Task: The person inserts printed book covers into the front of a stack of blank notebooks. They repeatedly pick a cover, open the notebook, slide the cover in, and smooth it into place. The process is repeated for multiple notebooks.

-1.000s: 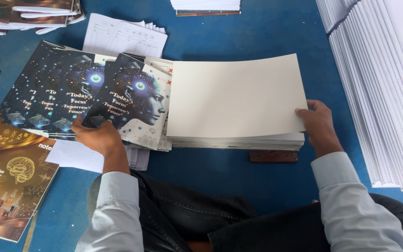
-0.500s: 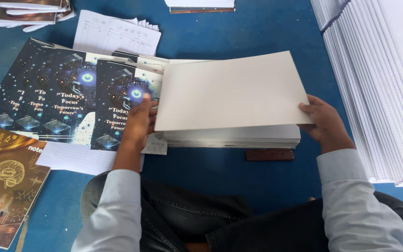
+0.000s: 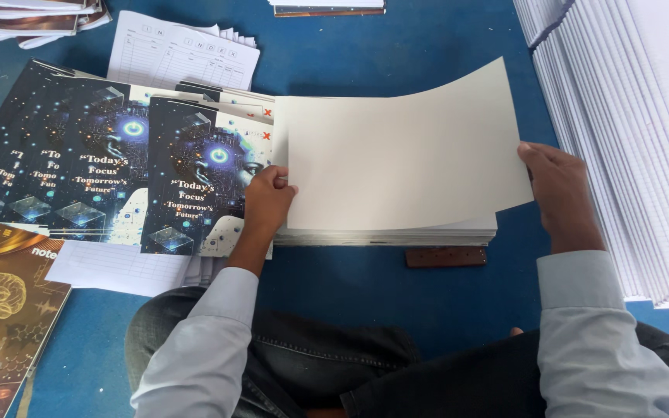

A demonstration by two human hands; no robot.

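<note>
Cream sheet (image 3: 404, 155), printed covers (image 3: 195, 174), ruled stacks (image 3: 629, 139)

No packages, labels, signs or screens — only printed covers (image 3: 203, 178).

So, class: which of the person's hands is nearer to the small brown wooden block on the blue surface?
Too close to call. The left hand holds the blank sheet up and left of the wooden block; the right hand grips the sheet's right edge, up and right of it.

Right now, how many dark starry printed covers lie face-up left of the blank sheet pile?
2: one cover beside the left hand, overlapping a second cover farther left. More may be hidden beneath them.
</note>
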